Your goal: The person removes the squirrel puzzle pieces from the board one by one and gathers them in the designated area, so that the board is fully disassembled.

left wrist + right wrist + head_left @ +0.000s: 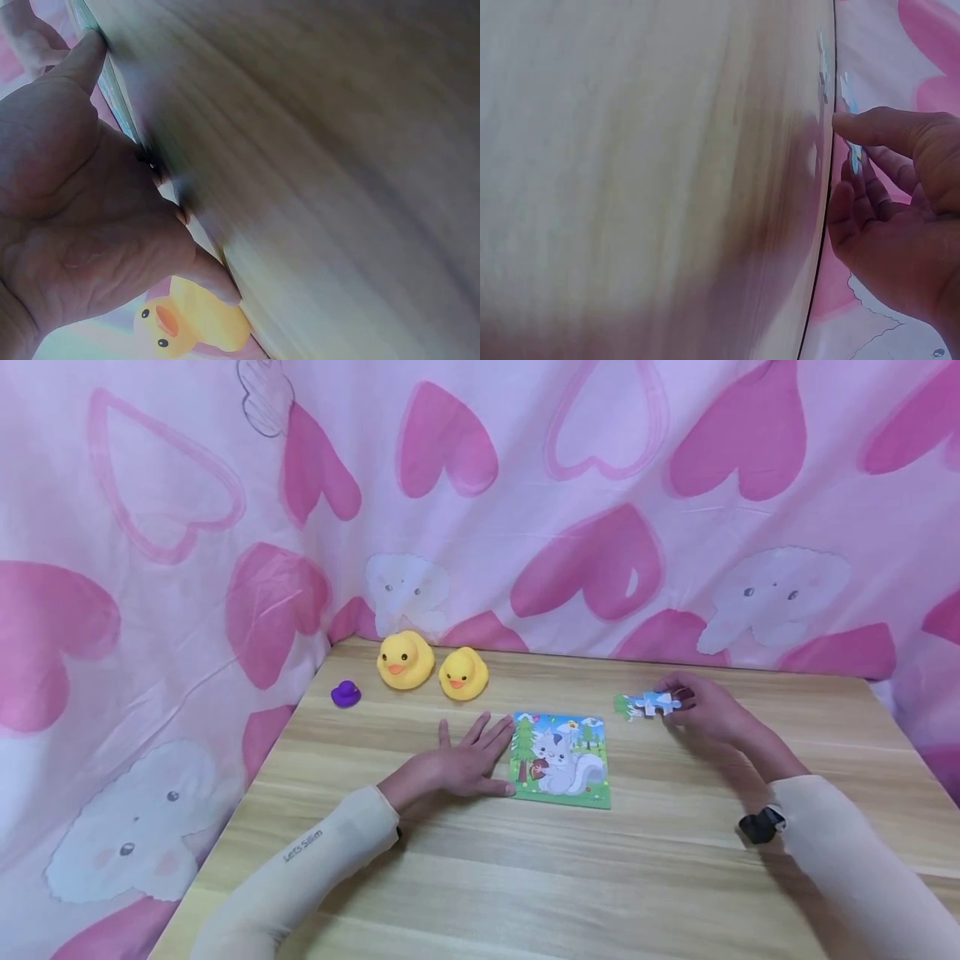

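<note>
A square squirrel puzzle board (pixel 562 768) lies flat on the table. My left hand (pixel 468 766) rests with spread, straight fingers at the board's left edge, thumb by the lower left corner; its palm fills much of the left wrist view. Right of the board, my right hand (pixel 701 706) pinches a blue and white jigsaw piece (pixel 660 702) between thumb and fingers. That piece is seen edge-on in the right wrist view, raised off the table. Beside and partly behind it lie green and white jigsaw pieces (pixel 622 704); how many cannot be told.
Two yellow rubber ducks (pixel 406 662) and a small purple duck (pixel 346 694) stand at the table's back left. A pink heart-patterned curtain (pixel 480 510) hangs along the back and left edges of the wooden table (pixel 540 885).
</note>
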`<state>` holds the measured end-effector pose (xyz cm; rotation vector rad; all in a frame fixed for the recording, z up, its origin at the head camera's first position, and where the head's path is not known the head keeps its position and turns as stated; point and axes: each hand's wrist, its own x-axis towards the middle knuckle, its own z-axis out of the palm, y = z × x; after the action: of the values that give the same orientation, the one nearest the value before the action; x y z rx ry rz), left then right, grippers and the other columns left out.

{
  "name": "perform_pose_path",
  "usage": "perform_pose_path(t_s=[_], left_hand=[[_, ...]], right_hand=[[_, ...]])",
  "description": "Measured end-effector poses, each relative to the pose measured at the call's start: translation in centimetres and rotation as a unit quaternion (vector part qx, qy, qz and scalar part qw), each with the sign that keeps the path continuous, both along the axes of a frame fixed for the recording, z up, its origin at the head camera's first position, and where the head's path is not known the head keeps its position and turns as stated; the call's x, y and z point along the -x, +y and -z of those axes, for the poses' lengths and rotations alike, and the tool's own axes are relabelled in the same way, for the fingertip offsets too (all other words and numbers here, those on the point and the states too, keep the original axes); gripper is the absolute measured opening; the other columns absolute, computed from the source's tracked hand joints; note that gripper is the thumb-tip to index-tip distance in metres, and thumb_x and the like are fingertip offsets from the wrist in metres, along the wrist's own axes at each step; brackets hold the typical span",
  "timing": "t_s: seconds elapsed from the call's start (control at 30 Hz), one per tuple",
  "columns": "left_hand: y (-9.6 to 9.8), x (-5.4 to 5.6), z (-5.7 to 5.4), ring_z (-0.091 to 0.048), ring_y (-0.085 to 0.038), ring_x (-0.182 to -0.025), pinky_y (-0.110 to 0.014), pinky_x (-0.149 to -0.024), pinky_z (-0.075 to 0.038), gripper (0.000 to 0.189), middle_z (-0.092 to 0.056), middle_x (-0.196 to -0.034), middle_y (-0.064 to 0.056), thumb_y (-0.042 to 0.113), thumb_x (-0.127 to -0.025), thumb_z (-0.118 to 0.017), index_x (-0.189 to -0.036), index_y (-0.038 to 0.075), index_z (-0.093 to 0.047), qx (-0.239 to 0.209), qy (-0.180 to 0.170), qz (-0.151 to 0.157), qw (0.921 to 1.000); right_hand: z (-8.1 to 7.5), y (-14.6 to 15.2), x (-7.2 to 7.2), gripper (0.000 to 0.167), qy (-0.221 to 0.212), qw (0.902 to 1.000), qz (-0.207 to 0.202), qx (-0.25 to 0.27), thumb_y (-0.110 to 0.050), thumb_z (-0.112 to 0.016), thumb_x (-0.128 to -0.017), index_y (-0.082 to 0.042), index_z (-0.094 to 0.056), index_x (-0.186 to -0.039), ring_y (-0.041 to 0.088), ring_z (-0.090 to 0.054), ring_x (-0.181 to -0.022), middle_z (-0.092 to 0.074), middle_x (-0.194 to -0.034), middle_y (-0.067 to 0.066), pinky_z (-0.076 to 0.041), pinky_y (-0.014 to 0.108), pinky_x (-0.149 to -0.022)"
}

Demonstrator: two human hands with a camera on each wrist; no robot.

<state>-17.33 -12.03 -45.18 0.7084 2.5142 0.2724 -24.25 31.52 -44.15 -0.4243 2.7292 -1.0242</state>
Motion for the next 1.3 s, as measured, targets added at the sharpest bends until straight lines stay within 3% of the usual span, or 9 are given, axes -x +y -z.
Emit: perform_pose_path(t_s=[0.23, 0.43, 0.9, 1.3], left_hand=[[0.4, -0.4, -1.6, 0.017, -0.028, -0.167, -0.087, -0.116, 0.011, 0.106, 0.018, -0.179, 0.008, 0.073, -0.099, -0.051, -0.171, 0.025, 0.010, 0.020, 0.001, 0.008, 0.9998], [0.4, -0.5, -1.6, 0.016, -0.029, -0.167, -0.087, -0.116, 0.011, 0.106, 0.017, -0.180, 0.007, 0.074, -0.099, -0.050, -0.171, 0.025, 0.010, 0.022, 0.001, 0.010, 0.9997], [0.4, -0.4, -1.6, 0.016, -0.029, -0.167, -0.087, -0.116, 0.010, 0.106, 0.018, -0.179, 0.007, 0.074, -0.099, -0.050, -0.171, 0.024, 0.010, 0.020, -0.003, 0.008, 0.9998], [0.4, -0.4, -1.6, 0.017, -0.029, -0.167, -0.086, -0.116, 0.011, 0.106, 0.018, -0.179, 0.006, 0.075, -0.099, -0.050, -0.171, 0.024, 0.010, 0.016, -0.008, 0.005, 0.9998]], right_hand=[[0.2, 0.3, 0.1, 0.047, -0.006, 0.9996, 0.010, -0.024, 0.002, -0.072, -0.095, 0.003, -0.058, -0.139, 0.045, -0.060, -0.121, -0.061, -0.133, 0.028, -0.051, 0.064, -0.106], [0.4, 0.3, 0.1, 0.045, -0.022, 0.9990, 0.017, -0.036, 0.000, -0.071, -0.096, 0.003, -0.058, -0.140, 0.044, -0.059, -0.122, -0.060, -0.136, 0.028, -0.050, 0.065, -0.108], [0.5, 0.6, 0.6, 0.045, 0.000, 0.9986, -0.020, -0.048, -0.001, -0.075, -0.094, 0.007, -0.060, -0.136, 0.042, -0.061, -0.117, -0.062, -0.132, 0.030, -0.053, 0.061, -0.104], [-0.8, -2.0, -0.7, 0.060, 0.036, 0.9954, -0.004, -0.089, -0.018, -0.080, -0.093, 0.007, -0.056, -0.143, 0.051, -0.043, -0.134, -0.055, -0.144, 0.032, -0.033, 0.071, -0.113]])
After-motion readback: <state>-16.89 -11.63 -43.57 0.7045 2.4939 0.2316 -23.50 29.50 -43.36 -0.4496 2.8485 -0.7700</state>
